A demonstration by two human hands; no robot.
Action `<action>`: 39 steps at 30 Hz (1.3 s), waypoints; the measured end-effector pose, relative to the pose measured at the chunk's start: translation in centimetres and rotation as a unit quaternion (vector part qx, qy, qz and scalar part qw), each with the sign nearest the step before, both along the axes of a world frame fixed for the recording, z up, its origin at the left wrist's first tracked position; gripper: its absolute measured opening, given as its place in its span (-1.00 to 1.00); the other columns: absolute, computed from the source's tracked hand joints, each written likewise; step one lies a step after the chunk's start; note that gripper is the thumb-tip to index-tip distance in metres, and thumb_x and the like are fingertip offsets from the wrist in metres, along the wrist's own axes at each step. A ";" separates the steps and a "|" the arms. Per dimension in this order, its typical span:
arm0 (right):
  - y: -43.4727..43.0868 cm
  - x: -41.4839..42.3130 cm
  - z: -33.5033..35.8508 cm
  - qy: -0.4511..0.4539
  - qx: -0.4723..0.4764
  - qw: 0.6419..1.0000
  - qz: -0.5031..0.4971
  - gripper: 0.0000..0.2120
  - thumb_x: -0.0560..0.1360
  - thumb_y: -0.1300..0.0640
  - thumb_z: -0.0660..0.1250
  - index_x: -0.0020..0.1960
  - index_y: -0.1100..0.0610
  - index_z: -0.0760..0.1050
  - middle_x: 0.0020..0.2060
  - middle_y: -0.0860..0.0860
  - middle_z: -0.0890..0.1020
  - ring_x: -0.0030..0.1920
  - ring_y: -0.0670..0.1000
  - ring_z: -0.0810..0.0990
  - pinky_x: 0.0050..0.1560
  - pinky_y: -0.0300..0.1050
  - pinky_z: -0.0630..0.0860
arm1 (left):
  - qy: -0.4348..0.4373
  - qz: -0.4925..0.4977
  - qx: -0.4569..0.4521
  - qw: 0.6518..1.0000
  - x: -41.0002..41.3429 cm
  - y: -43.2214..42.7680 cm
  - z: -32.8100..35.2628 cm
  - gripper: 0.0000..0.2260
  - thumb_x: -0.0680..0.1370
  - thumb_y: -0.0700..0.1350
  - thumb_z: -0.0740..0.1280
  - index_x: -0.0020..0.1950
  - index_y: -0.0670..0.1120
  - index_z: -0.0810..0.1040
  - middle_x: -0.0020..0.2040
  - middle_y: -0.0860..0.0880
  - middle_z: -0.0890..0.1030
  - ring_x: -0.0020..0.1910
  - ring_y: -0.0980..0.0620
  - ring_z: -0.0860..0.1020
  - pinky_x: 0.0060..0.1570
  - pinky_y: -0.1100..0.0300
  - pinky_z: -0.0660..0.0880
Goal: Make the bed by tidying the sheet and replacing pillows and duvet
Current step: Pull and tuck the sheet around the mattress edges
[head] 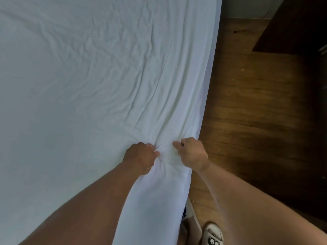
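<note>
The sheet (88, 76), white and creased, covers the bed (211, 96) and fills the view beyond and to the left of my fingers (177, 144). My left hand (141, 156) and my right hand (191, 152) sit close together near the bed's right edge, with a small bunch of cloth between them. My left fingers are curled into the fabric, the thumb pinching from the near side, so a knot of tight folds gathers right at the fingertips. My right fingers are curled too, knuckles up, gripping the sheet just beside the edge where it drops over the side of the bed.

Long creases fan out from my fingers and run away across the sheet toward its far right side. Further to the left of my fingers the cloth lies smoother, with only shallow wrinkles. On the near side of my fingers the sheet runs back toward me between my two forearms (99, 200).

To the right of my right fingers lies a brown wooden floor (247, 121). Well beyond them, at the far right, stands a dark piece of furniture (292, 23), though I cannot tell what kind. Nearer to me than my fingers, under my right forearm, a pale slipper (212, 234) with a cartoon face rests on the floor
</note>
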State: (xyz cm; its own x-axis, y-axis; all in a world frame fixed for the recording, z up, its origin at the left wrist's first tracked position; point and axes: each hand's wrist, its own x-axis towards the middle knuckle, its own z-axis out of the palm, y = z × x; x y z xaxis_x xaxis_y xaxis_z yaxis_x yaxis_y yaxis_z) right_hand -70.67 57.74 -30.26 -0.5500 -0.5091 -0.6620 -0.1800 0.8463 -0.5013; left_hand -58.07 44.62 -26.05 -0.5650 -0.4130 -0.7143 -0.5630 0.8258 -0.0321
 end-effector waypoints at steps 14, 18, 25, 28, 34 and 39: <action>6.5 6.6 0.5 -0.091 -0.064 0.988 -0.104 -0.34 0.46 -0.50 0.10 -0.07 0.11 0.50 -0.18 0.08 0.67 -0.14 0.11 0.67 -0.11 0.05 0.63 | 0.110 0.071 -0.022 0.991 6.7 6.7 1.0 -0.56 0.62 0.33 0.10 0.17 -0.01 0.42 0.19 -0.06 0.57 0.13 -0.15 0.56 -0.05 0.07 0.41; 10.4 14.1 1.3 -0.075 -0.001 0.997 -0.013 -0.37 0.39 -0.54 0.13 -0.18 0.06 0.45 -0.27 -0.04 0.62 -0.23 0.01 0.63 -0.25 -0.05 0.58 | 0.015 0.076 -0.055 0.996 14.7 9.9 2.9 -0.30 0.50 0.49 0.12 0.39 -0.01 0.37 0.32 0.01 0.44 0.22 -0.06 0.53 0.06 0.06 0.47; 10.7 16.4 0.2 -0.005 -0.007 1.000 0.020 -0.59 0.64 -0.11 0.13 -0.26 0.11 0.43 -0.28 0.03 0.58 -0.17 0.09 0.59 -0.22 -0.04 0.55 | 0.012 0.001 -0.053 0.999 17.1 11.4 0.5 -0.68 0.71 0.10 0.10 0.40 0.06 0.44 0.37 -0.02 0.48 0.28 -0.08 0.53 0.20 0.08 0.46; 11.0 15.9 -0.2 0.014 -0.041 0.998 0.047 -0.54 0.64 -0.12 0.12 -0.34 0.11 0.40 -0.36 0.02 0.54 -0.23 0.08 0.57 -0.28 -0.04 0.52 | -0.007 -0.017 -0.022 1.000 17.1 10.2 -0.2 -0.63 0.71 0.08 0.06 0.41 -0.02 0.47 0.41 -0.06 0.50 0.34 -0.12 0.49 0.30 0.07 0.43; 16.0 14.9 0.5 0.007 -0.089 0.996 -0.005 -0.54 0.64 -0.02 0.21 -0.38 0.15 0.34 -0.50 0.01 0.45 -0.51 -0.05 0.39 -0.50 -0.18 0.38 | 0.035 -0.036 -0.008 0.999 16.7 12.9 0.2 -0.76 0.70 0.04 0.07 0.06 -0.02 0.49 0.14 -0.09 0.59 0.14 -0.16 0.56 0.13 0.07 0.49; 14.7 17.5 -0.9 -0.016 -0.074 0.993 -0.088 -0.49 0.64 -0.16 0.11 -0.26 0.22 0.45 -0.41 0.04 0.58 -0.38 0.01 0.53 -0.24 0.02 0.60 | 0.091 0.009 -0.007 0.996 17.6 13.5 -0.6 -0.75 0.71 0.07 0.07 0.08 -0.02 0.47 0.16 -0.07 0.59 0.09 -0.16 0.56 -0.03 0.11 0.41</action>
State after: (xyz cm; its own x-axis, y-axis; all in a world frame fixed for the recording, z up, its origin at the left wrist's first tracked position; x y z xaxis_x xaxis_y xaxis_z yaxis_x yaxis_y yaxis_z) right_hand -53.21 72.44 -31.16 -0.6186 -0.4997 -0.6063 -0.0171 0.7800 -0.6255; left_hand -40.52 58.15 -26.63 -0.6768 -0.4331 -0.5953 -0.5753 0.8157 0.0606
